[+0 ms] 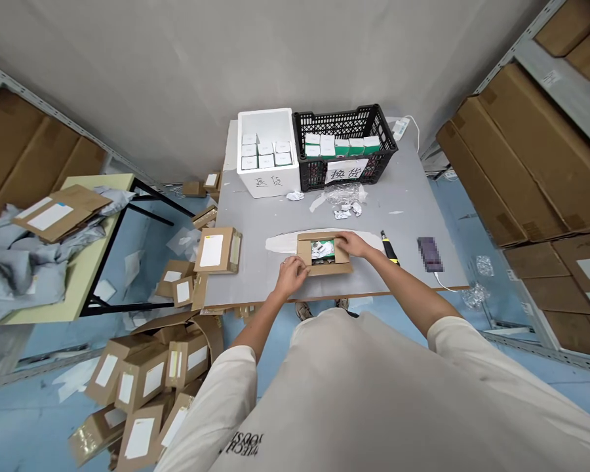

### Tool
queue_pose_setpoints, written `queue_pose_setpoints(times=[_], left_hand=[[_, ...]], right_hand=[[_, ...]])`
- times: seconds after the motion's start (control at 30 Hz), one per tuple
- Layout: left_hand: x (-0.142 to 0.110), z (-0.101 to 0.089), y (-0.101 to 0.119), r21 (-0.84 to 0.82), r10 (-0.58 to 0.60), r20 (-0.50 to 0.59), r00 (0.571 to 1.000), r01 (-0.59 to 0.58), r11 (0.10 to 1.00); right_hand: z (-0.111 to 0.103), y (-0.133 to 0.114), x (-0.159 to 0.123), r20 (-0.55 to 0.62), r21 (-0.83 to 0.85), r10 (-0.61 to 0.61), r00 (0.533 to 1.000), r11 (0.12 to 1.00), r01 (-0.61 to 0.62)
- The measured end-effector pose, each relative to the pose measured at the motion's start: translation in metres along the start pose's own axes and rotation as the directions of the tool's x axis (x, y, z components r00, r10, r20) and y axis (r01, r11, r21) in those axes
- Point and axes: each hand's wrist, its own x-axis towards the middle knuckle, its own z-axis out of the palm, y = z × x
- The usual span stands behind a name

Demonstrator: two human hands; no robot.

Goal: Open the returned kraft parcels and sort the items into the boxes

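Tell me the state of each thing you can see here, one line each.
Cardboard mailer box: open, flaps spread, crumpled contents inside.
Left hand: resting on the box's near edge.
Right hand: lying on the box's right flap.
White foam box: lidless, holding white cartons.
Black plastic crate: holding white-and-green cartons.
Yellow-and-black tool: lying on the table, not held.
Heap of mailer boxes: closed, piled on the floor.

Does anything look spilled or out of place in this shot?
Yes: a heap of cardboard mailer boxes lies tumbled on the floor left of the grey table, tilted and overlapping at odd angles rather than stacked.
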Motion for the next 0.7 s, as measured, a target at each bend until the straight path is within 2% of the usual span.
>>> queue_pose_setpoints(times=[0.1,0.27,0.4,0.47,0.53,0.63,0.7], left_hand=[[0.002,0.004,-0.001,0.103,0.039,0.082,0.996,-0.047,0.994],[0.021,0.012,0.005,0.282,0.077,0.183,0.98,-0.127,0.951],[0.027,0.01,0.01,0.306,0.087,0.208,0.974,-0.149,0.94],[0.021,0.006,0.01,0.278,0.097,0.163,0.982,-0.14,0.95],[0.011,0.002,0.008,0.244,0.078,0.072,0.994,-0.094,0.965],[-0.003,0.0,0.002,0.209,-0.053,-0.094,0.994,0.072,0.975],[-0.005,-0.001,-0.004,0.204,-0.145,-0.151,0.978,0.175,0.963]], right_hand=[[0.01,-0.005,-0.005,-0.035,-0.115,-0.026,0.999,0.993,0.021],[0.024,-0.018,-0.015,-0.081,-0.223,-0.017,0.997,0.975,-0.002],[0.027,-0.026,-0.018,-0.101,-0.256,0.011,0.995,0.966,-0.037],[0.028,-0.029,-0.017,-0.105,-0.263,0.023,0.994,0.963,-0.05],[0.029,-0.03,-0.016,-0.106,-0.268,0.029,0.994,0.962,-0.057],[0.03,-0.03,-0.016,-0.116,-0.272,0.033,0.993,0.96,-0.064],[0.031,-0.03,-0.016,-0.119,-0.277,0.038,0.992,0.958,-0.07]])
